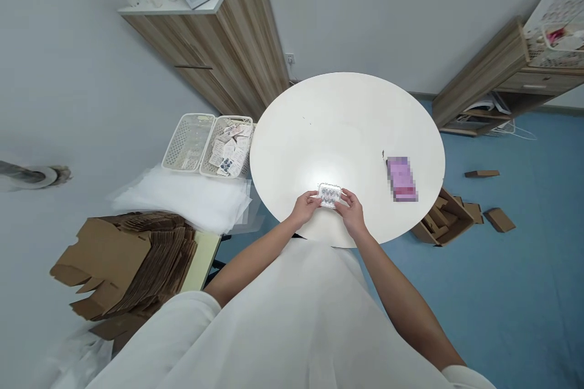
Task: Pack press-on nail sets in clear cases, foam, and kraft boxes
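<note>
A small clear plastic case (329, 196) with several shiny dark pieces inside is held over the near part of the round white table (347, 127). My left hand (305, 209) grips its left side between thumb and fingers. On the right side, my right hand (351, 213) pinches the same case, fingertips at the upper corner and thumb near the lower one. Farther right on the tabletop lies a pixelated pink and purple rectangular item (402, 179), touched by neither hand.
Left of the table are two white baskets, one with clear items (188, 143), one with printed cards (230, 147). Plastic sheets (182, 194) and flattened cardboard boxes (114, 255) lie nearer. An open carton (442, 219) stands on the floor at right.
</note>
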`<state>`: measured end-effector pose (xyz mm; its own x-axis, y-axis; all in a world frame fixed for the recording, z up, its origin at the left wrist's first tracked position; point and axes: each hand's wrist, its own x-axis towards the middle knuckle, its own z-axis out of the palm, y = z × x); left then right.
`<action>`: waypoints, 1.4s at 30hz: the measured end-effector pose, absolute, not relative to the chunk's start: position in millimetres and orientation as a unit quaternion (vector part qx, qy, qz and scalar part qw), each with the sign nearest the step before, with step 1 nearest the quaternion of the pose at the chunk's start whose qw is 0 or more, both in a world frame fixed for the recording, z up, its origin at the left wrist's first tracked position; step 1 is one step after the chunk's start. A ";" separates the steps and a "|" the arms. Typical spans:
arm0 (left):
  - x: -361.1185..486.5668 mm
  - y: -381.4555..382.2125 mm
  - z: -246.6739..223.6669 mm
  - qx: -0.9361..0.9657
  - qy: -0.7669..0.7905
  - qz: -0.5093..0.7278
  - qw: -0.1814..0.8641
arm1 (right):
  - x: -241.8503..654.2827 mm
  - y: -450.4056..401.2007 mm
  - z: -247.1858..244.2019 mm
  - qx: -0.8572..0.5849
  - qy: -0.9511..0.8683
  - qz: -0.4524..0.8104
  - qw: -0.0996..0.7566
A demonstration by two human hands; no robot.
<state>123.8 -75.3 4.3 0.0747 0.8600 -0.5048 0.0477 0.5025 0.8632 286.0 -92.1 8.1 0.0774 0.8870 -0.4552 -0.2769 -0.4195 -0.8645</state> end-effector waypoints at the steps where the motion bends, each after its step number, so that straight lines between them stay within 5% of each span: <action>1: 122.1 -75.9 3.8 0.389 0.604 0.326 0.614 | 283.9 -92.0 7.2 -0.569 -0.268 0.624 0.464; 21: -11.0 -21.2 4.9 0.337 0.647 0.420 0.541 | 129.9 -12.2 1.7 -0.629 -0.398 0.545 0.386; 42: -82.9 45.8 -45.1 0.375 0.668 0.342 0.545 | 52.7 58.8 -33.7 -0.642 -0.420 0.560 0.313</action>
<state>-82.9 45.8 -45.1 -0.1246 0.8733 -0.4710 0.1290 0.4849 0.8650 52.7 58.8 -33.7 0.0209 0.8897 -0.4560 0.1897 -0.4513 -0.8720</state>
